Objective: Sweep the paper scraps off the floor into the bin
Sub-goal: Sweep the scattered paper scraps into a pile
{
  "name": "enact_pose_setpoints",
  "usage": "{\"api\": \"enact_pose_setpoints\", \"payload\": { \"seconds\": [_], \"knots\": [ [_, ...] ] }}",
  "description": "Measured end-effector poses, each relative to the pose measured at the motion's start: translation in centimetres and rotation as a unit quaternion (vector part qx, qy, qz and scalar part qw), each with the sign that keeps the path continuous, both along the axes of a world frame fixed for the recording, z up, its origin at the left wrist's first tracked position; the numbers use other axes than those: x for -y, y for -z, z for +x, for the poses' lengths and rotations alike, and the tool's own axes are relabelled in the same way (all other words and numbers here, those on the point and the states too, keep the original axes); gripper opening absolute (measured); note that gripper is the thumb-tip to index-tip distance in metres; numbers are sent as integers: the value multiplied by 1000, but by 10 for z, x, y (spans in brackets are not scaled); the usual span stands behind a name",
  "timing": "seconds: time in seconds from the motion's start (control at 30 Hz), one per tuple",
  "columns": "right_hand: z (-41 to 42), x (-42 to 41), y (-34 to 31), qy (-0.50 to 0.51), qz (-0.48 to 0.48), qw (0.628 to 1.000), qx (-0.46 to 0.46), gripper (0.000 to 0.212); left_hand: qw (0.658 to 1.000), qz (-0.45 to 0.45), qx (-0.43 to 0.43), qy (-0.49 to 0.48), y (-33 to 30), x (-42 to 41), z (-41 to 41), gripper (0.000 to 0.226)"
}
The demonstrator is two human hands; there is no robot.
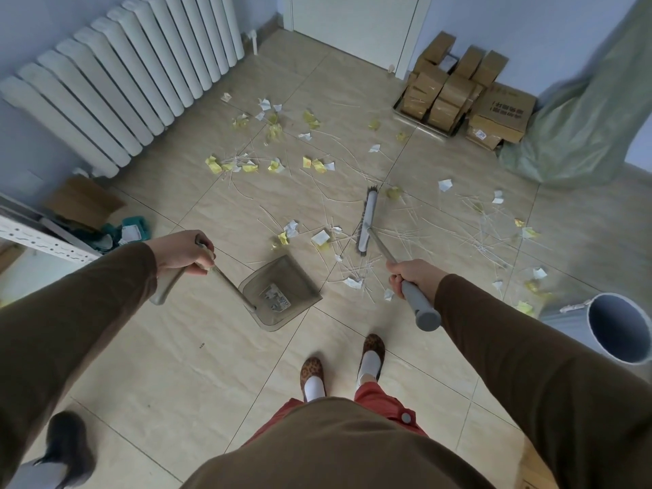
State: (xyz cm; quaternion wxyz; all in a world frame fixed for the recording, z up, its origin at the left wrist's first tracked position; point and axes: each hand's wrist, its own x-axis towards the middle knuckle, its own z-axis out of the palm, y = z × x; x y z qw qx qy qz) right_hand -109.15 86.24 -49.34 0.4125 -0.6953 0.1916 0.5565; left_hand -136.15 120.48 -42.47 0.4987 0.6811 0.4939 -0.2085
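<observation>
1. Feet: two, in leopard-print slippers (312, 374) and white socks, on bare tile floor (183, 375); open floor on the left side and behind the dustpan.
2. Bin (615, 328): one, grey, round, mouth open; stands at the right edge of the floor, beside the right sleeve.
3. Left hand (183, 254): one, fingers curled fully round the dustpan handle, holding it.
4. Dustpan (280, 292): one, translucent grey, pan resting on the floor just ahead of the feet, mouth facing the scraps; a printed label lies inside.
5. Right hand (412, 277): one, fingers closed round the grey broom shaft, holding it near its upper end.
6. Broom (367, 220): one, head down on the floor mid-room, just beyond and right of the dustpan.
7. Paper scraps (278, 165): several dozen, exact count unclear; white and yellow crumpled bits with thin white strips, spread across the middle of the floor from near the radiator to the right edge beside the bin; a few lie just ahead of the dustpan mouth.
8. Radiator (116, 90): one, white, along the left wall.
9. Cardboard boxes (458, 97): a stack of about ten, at the far right corner.
10. Door (352, 22): one, white, at the far wall.
</observation>
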Motion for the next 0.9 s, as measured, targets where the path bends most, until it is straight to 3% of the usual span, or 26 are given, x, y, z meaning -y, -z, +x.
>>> {"api": "enact_pose_setpoints", "payload": {
  "seconds": [0.47,0.63,0.9],
  "knots": [
    [-1,10,-1,2,1,1000,14,24,999,-4,-7,45,19,28,3,34],
    [-8,13,3,-12,-2,1000,23,24,991,-64,-84,78,13,31,-4,31],
    [-21,23,0,-20,-8,1000,0,26,980,-54,-163,98,24,20,-19,36]
  ]
}}
